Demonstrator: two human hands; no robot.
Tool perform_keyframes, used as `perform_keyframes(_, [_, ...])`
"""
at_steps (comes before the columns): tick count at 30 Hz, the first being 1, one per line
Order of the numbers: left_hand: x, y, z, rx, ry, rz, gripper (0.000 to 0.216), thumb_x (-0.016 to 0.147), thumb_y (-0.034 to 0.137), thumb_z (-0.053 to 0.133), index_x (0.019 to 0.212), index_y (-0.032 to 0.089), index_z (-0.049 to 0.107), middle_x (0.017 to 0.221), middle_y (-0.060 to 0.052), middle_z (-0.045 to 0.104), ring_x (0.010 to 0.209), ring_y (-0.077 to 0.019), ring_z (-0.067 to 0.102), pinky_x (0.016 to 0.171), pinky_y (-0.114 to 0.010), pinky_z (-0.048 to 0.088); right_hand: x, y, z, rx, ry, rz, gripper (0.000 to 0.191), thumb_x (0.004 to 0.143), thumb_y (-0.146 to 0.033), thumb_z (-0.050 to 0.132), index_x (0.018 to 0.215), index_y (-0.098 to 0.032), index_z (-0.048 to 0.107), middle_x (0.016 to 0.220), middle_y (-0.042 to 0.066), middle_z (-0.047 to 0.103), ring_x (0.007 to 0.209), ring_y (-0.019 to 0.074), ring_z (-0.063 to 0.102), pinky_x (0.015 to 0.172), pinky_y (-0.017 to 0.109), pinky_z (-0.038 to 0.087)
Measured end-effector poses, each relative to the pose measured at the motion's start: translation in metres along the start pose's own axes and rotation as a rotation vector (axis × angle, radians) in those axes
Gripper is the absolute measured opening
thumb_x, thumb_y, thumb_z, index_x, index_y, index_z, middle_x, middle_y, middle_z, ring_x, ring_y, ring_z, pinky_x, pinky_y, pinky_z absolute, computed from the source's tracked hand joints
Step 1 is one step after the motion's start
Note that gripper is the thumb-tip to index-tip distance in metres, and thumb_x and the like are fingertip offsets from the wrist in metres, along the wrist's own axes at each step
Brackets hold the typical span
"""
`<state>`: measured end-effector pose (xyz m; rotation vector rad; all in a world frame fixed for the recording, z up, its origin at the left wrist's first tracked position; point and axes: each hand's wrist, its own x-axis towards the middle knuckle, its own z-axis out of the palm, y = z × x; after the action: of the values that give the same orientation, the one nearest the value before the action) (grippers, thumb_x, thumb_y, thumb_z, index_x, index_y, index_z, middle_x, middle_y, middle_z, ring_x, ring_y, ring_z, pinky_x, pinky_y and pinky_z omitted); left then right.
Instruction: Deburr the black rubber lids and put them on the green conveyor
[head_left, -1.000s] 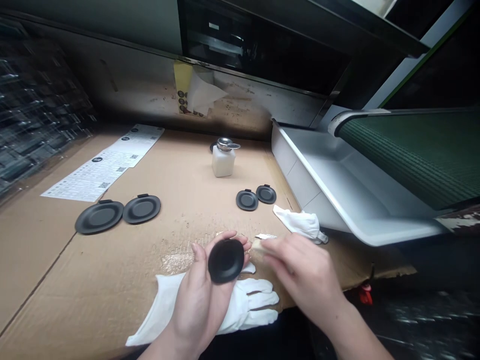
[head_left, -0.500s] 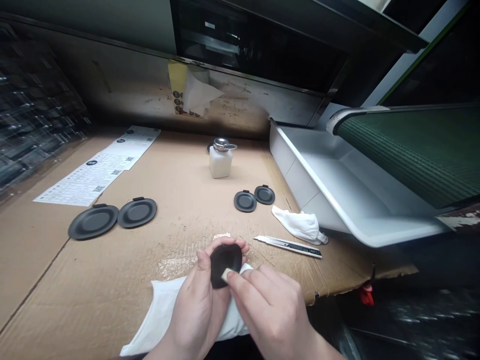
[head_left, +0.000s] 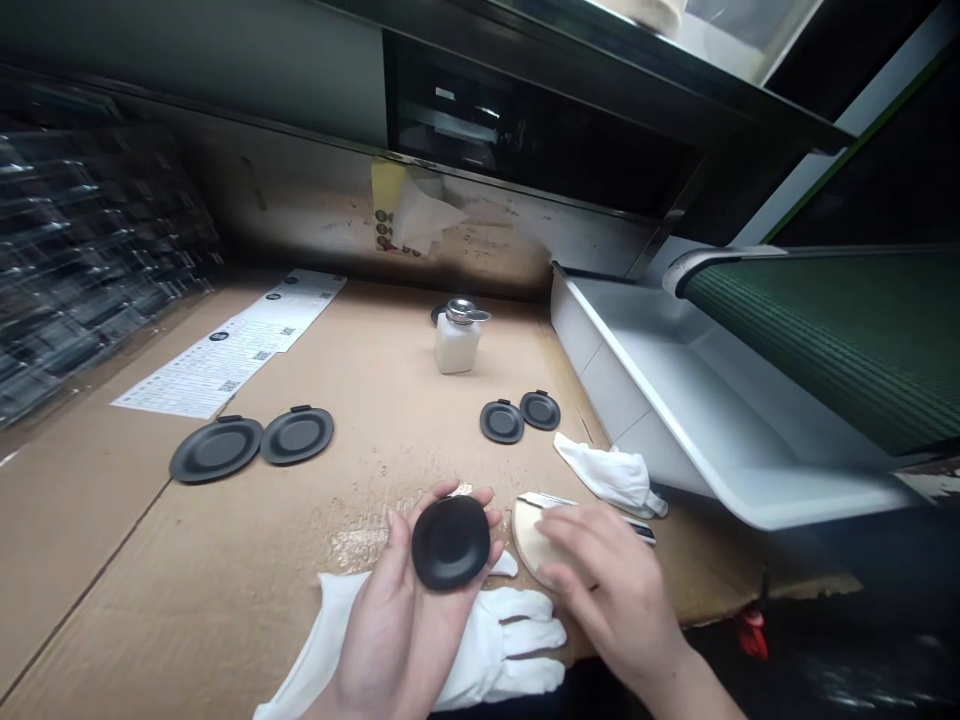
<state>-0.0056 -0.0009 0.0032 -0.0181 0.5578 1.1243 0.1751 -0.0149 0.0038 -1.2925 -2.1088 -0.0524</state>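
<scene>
A small black rounded lid (head_left: 450,543) lies face up on the palm and fingers of my left hand (head_left: 405,610), with the thumb along its left edge. To the right, my right hand (head_left: 607,580) pinches a cream-coloured round flat pad (head_left: 529,543), which is apart from the lid. A white glove (head_left: 517,640) lies under my left hand, fingers pointing right. Partly hidden behind the pad and my right hand is a white utility knife (head_left: 541,499).
Black lids (head_left: 296,436) lie in a pair at left, and two smaller ones (head_left: 502,422) at centre right. Beyond stands a white pump bottle (head_left: 457,345). Printed sheets (head_left: 232,345), a crumpled white cloth (head_left: 611,474), a white tray (head_left: 600,350) and a green conveyor belt (head_left: 825,340) surround the cardboard (head_left: 390,400).
My right hand has moved right, lifting the pad off the lid and showing its broad face. More of the glove shows. The camera view has shifted slightly.
</scene>
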Motion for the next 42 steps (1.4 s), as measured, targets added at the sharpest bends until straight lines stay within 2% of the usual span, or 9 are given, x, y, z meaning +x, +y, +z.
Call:
perform_keyframes(3, [-0.001,0.002,0.0,0.01,0.03,0.004,0.036,0.087,0.039,0.042,0.117,0.023,0.053,0.119,-0.014,0.061,0.101,-0.0248,0.061,0.081,-0.037,0.049,0.005,0.023,-0.007,-0.152,-0.053,0.092,0.016,0.084,-0.019,0.051,0.095,-0.019,0.062,0.093,0.005,0.064,0.088,0.0187,0.059,0.075,0.033,0.05])
perform_keyframes(9, [-0.003,0.004,0.002,-0.033,0.025,-0.017,0.041,0.089,0.029,0.04,0.129,0.02,0.043,0.121,-0.019,0.059,0.112,-0.0285,0.055,0.091,-0.041,0.045,0.003,0.049,-0.007,-0.216,-0.251,0.163,0.011,0.08,-0.019,0.056,0.088,-0.022,0.063,0.093,0.003,0.064,0.085,0.0186,0.062,0.069,0.03,0.051])
perform_keyframes(13, [-0.002,0.004,0.004,-0.046,0.029,-0.012,0.04,0.087,0.025,0.043,0.124,0.013,0.047,0.117,-0.023,0.06,0.113,-0.0329,0.053,0.094,-0.045,0.043,0.0,0.038,-0.007,-0.221,-0.137,0.217,0.012,0.086,-0.024,0.05,0.095,-0.022,0.058,0.089,0.002,0.065,0.081,0.0172,0.062,0.067,0.029,0.049])
perform_keyframes(17, [-0.002,0.003,0.003,-0.09,-0.014,-0.004,0.024,0.086,0.022,0.043,0.098,0.011,0.061,0.11,-0.02,0.064,0.115,-0.0338,0.05,0.098,-0.048,0.038,0.007,0.008,-0.008,-0.15,0.044,0.16,0.017,0.089,-0.024,0.045,0.102,-0.019,0.054,0.09,0.005,0.063,0.082,0.0163,0.061,0.071,0.027,0.047])
perform_keyframes(20, [-0.002,0.003,0.0,-0.1,-0.049,-0.007,0.023,0.088,0.023,0.041,0.092,0.016,0.062,0.106,-0.013,0.065,0.114,-0.0296,0.052,0.1,-0.048,0.035,0.014,-0.009,-0.004,-0.084,0.024,0.099,0.019,0.09,-0.021,0.043,0.104,-0.018,0.055,0.088,0.005,0.062,0.082,0.0159,0.059,0.072,0.027,0.047])
perform_keyframes(24, [-0.003,0.002,-0.003,-0.065,-0.068,-0.037,0.025,0.086,0.032,0.046,0.101,0.021,0.062,0.111,-0.01,0.063,0.113,-0.0274,0.053,0.1,-0.045,0.035,0.014,0.001,0.005,-0.142,-0.074,0.205,0.019,0.09,-0.024,0.041,0.102,-0.021,0.056,0.091,0.004,0.062,0.083,0.0173,0.059,0.07,0.028,0.047])
perform_keyframes(31, [-0.01,-0.008,-0.004,0.331,-0.172,0.202,0.048,0.062,0.031,0.076,0.107,0.022,0.063,0.114,-0.009,0.063,0.12,-0.0254,0.046,0.101,-0.032,0.036,0.006,0.028,0.006,-0.166,-0.221,0.337,0.016,0.089,-0.022,0.043,0.097,-0.021,0.057,0.094,0.003,0.061,0.09,0.0182,0.056,0.077,0.031,0.046])
perform_keyframes(36, [-0.014,-0.014,-0.005,0.633,-0.189,0.293,0.053,0.054,0.03,0.08,0.105,0.026,0.064,0.115,-0.006,0.064,0.115,-0.0254,0.051,0.095,-0.029,0.042,0.016,0.026,-0.004,-0.113,-0.34,0.332,0.012,0.087,-0.022,0.049,0.095,-0.022,0.058,0.094,0.002,0.06,0.09,0.0183,0.054,0.078,0.032,0.043])
perform_keyframes(42, [-0.015,-0.008,0.0,0.943,-0.055,0.404,0.051,0.055,0.023,0.079,0.103,0.031,0.064,0.12,0.0,0.061,0.123,-0.0219,0.044,0.102,-0.028,0.036,0.024,0.028,-0.006,0.048,-0.42,0.409,0.004,0.083,-0.022,0.057,0.081,-0.022,0.061,0.091,0.0,0.06,0.089,0.0167,0.053,0.08,0.031,0.041])
